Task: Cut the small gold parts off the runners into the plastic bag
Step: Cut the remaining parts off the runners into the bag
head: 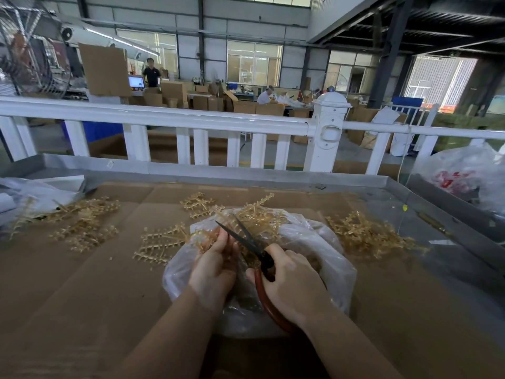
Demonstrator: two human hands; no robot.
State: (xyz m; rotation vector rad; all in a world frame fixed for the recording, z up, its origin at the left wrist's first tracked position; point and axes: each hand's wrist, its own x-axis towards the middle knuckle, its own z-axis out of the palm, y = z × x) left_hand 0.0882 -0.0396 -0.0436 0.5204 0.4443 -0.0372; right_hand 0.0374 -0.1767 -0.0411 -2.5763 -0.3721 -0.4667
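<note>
A clear plastic bag (330, 258) lies open on the cardboard in front of me, with gold pieces inside. Over its mouth my left hand (216, 265) grips a gold runner (203, 240) bearing small parts. My right hand (293, 285) holds red-handled scissors (250, 242); their dark blades are spread open and point up-left toward the runner. More gold runners (161, 246) lie just left of the bag, and another (255, 212) rests on the bag's far edge.
Heaps of gold runners lie at the left (82, 222) and right (366, 233) of the cardboard-covered table (82, 296). A white fence (169, 119) stands behind the table. Another bag with red contents (459, 179) sits far right. People work among boxes beyond the fence.
</note>
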